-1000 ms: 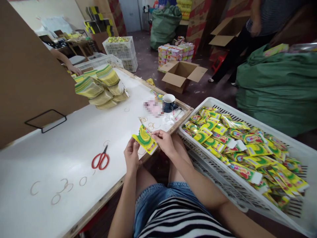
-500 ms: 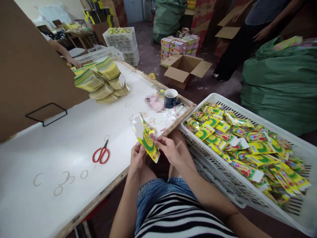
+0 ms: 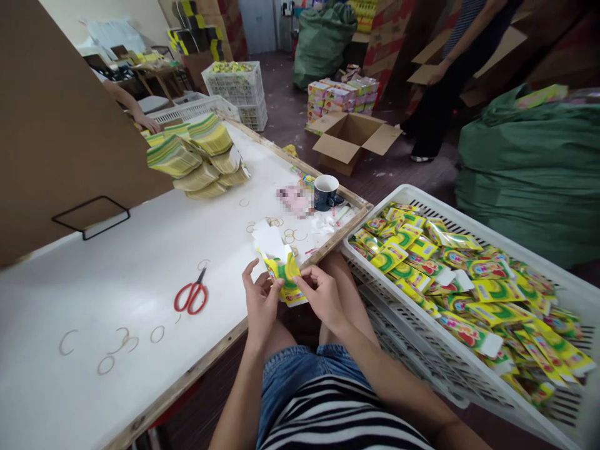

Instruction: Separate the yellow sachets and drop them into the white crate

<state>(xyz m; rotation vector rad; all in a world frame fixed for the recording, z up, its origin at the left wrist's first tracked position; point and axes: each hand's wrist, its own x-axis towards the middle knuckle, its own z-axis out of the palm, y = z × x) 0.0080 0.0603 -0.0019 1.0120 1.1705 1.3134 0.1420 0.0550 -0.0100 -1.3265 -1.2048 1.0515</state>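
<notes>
Both of my hands hold a small bunch of yellow-green packets [image 3: 282, 267] upright at the near edge of the white table [image 3: 140, 250]. My left hand [image 3: 259, 301] grips the bunch from the left and my right hand [image 3: 322, 294] pinches its right side. White card backs stick out at the top of the bunch. A white crate [image 3: 469, 381] full of the same loose packets [image 3: 450, 275] stands just right of my right arm. Bundled stacks of packets [image 3: 197, 156] lie at the table's far end.
Red scissors [image 3: 191, 297] and several rubber bands [image 3: 112, 350] lie on the table to my left. A dark mug [image 3: 325, 192] stands at the table's right corner. A brown board [image 3: 56, 125] leans at left. An open carton [image 3: 349, 140], green sacks [image 3: 529, 169] and a standing person [image 3: 450, 75] are beyond.
The bunch of packets has turned from tilted to upright and come a little nearer to me. My left hand's fingers have spread around it. The person at the back has shifted.
</notes>
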